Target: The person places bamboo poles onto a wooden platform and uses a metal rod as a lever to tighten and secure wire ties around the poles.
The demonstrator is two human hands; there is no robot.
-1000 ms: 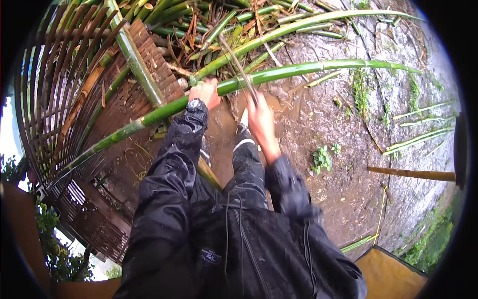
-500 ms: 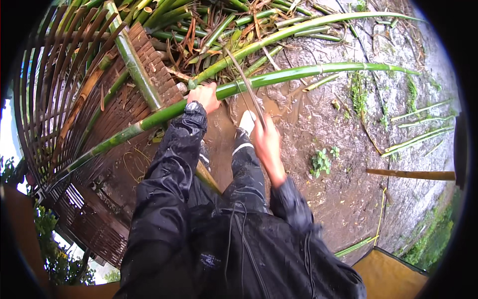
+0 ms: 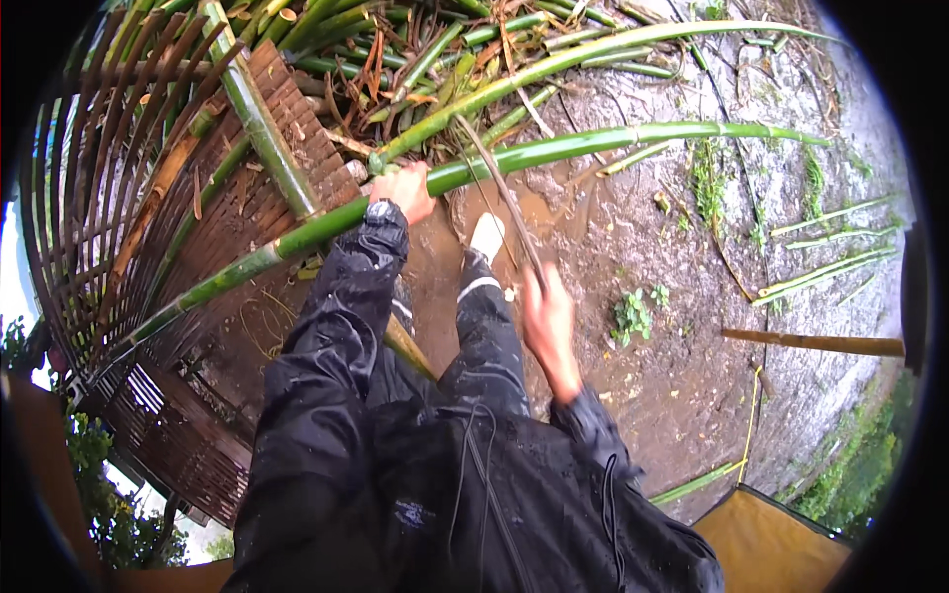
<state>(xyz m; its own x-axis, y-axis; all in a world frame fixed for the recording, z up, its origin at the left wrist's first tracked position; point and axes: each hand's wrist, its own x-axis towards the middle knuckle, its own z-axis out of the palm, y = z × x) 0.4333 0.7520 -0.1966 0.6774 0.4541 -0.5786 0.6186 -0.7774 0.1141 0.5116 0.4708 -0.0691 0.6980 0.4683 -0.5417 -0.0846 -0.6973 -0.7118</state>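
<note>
A long green bamboo pole (image 3: pixel 583 144) crosses in front of me from lower left to upper right. My left hand (image 3: pixel 403 192) is closed around it, with a watch at the wrist. My right hand (image 3: pixel 550 318) grips the near end of a bow saw (image 3: pixel 506 193), a curved brown frame with a thin blade beside it. The saw lies across the pole, just right of my left hand. Whether its blade touches the bamboo cannot be made out.
Cut bamboo pieces (image 3: pixel 435 64) are heaped ahead, and a second long pole (image 3: pixel 583 61) lies beyond mine. A slatted bamboo rack (image 3: pixel 287 119) stands at left. Wet mud (image 3: pixel 643 395) surrounds my feet. Thin green stalks (image 3: pixel 825 277) and a brown pole (image 3: pixel 811 342) lie right.
My right hand has drawn back toward me and slightly right, and the bow saw has shifted with it. My left hand stays on the bamboo pole.
</note>
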